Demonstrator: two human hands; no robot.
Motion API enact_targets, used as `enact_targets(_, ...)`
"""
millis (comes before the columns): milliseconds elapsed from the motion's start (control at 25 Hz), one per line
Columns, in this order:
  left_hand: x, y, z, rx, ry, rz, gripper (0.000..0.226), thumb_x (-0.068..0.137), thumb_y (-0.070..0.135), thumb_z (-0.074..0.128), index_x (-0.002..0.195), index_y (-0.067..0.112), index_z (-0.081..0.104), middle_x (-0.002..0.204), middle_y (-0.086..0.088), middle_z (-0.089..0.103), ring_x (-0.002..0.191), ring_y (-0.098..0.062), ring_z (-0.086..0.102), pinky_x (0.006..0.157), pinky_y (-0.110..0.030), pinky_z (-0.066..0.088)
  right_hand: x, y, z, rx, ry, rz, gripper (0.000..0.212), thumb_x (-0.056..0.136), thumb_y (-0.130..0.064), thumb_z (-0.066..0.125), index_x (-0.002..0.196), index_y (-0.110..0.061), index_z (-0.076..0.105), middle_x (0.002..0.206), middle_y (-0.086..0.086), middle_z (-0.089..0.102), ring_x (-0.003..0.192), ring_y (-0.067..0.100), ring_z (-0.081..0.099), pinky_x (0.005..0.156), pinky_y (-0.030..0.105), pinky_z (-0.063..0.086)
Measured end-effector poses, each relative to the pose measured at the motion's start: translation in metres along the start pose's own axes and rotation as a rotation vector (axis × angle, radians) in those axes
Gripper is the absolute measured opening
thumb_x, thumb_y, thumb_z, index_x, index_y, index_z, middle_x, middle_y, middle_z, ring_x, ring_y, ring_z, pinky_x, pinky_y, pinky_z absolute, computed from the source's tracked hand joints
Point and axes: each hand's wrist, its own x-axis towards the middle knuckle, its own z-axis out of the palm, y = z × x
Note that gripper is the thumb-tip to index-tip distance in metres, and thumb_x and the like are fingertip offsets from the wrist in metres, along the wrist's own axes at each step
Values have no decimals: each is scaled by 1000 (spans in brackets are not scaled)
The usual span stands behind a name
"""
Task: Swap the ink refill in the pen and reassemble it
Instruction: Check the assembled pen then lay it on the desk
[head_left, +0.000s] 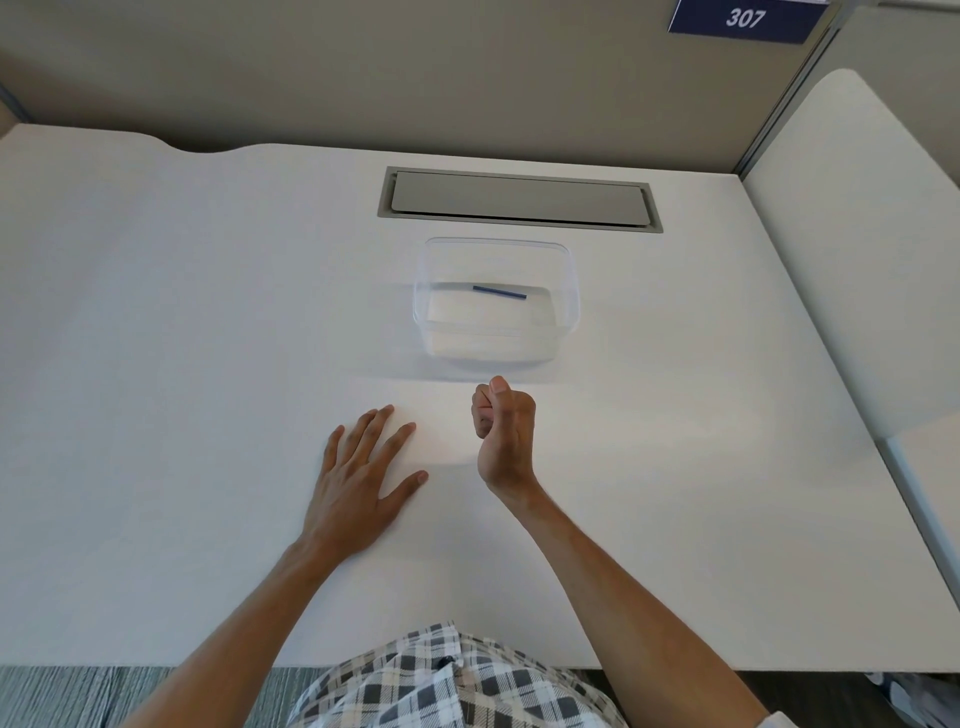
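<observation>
A clear plastic box (569, 291) stands on the white desk, a little beyond my hands. Inside it lies a thin blue ink refill (500, 292), slanted slightly and near the far side of the box floor. No pen body shows anywhere. My left hand (358, 480) rests flat on the desk with its fingers spread and straight, holding nothing. My right hand (503, 426) hovers just in front of the box's near wall, curled into a fist with the thumb on top; nothing is visible in it.
A grey cable-tray lid (519, 200) is set into the white desk (182, 312) behind the box. Beige partition walls close off the back and right. A blue sign reading 307 (745, 20) hangs top right.
</observation>
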Motion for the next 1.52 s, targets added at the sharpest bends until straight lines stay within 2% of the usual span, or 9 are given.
enact_targets(920,-2,-1,2,-13,22,1,65,91,65,28,147,32,34,160,1,21,147,-16,11,119,-40,4,-1,1,0,-14,-2,-27,45,91,-45,30,49,-36,19,46,-11,15,49,8,12,52,26,10)
enact_targets(1240,0,-1,1,-31,26,-1,65,91,66,28,148,33,33,161,3,19,148,-14,10,120,-41,4,-4,-2,5,-12,-6,-13,43,91,-48,33,54,-32,17,51,-10,15,51,10,11,52,29,9)
enact_targets(1400,-2,-1,1,-35,26,-4,66,91,67,27,148,34,32,161,3,18,148,-14,9,120,-39,2,-5,-2,1,-4,-4,3,47,91,-50,35,51,-31,19,47,-12,17,47,7,13,50,25,13)
enact_targets(1520,-2,-2,1,-31,25,-4,66,91,67,26,148,35,31,161,4,17,148,-13,8,120,-39,3,-2,-2,-5,-15,-42,-4,41,86,-43,42,53,-30,21,47,-13,20,47,8,16,50,26,15)
